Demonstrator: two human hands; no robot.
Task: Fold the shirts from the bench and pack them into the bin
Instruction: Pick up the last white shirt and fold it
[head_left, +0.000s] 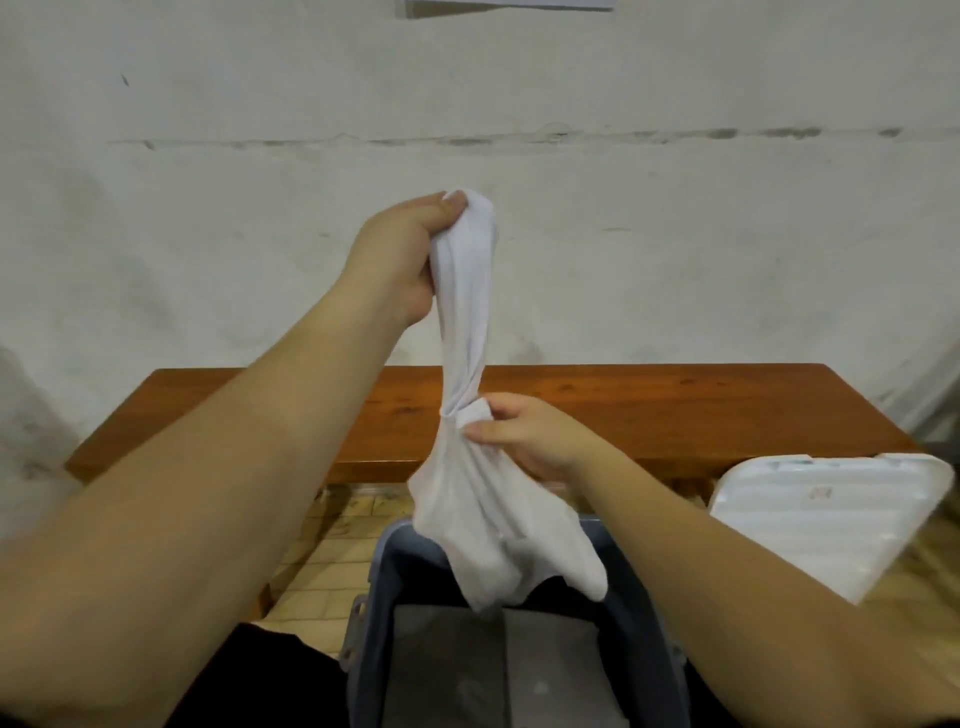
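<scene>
A white shirt (467, 291) hangs bunched and twisted in the air in front of me. My left hand (400, 260) grips its top end, raised high before the wall. Lower down, my right hand (524, 434) pinches the cloth at its narrow middle. The shirt's loose lower part (498, 540) dangles over the far rim of the blue-grey bin (389, 566), which stands open below me. Something grey and flat lies on the bin's bottom (493, 660). The brown wooden bench (675, 410) runs across behind the shirt, with no shirts visible on its top.
A white ribbed lid (831, 509) leans by the bench's right end, to the right of the bin. A pale plaster wall (675, 208) stands right behind the bench. Yellowish floor tiles (322, 566) show between bench and bin.
</scene>
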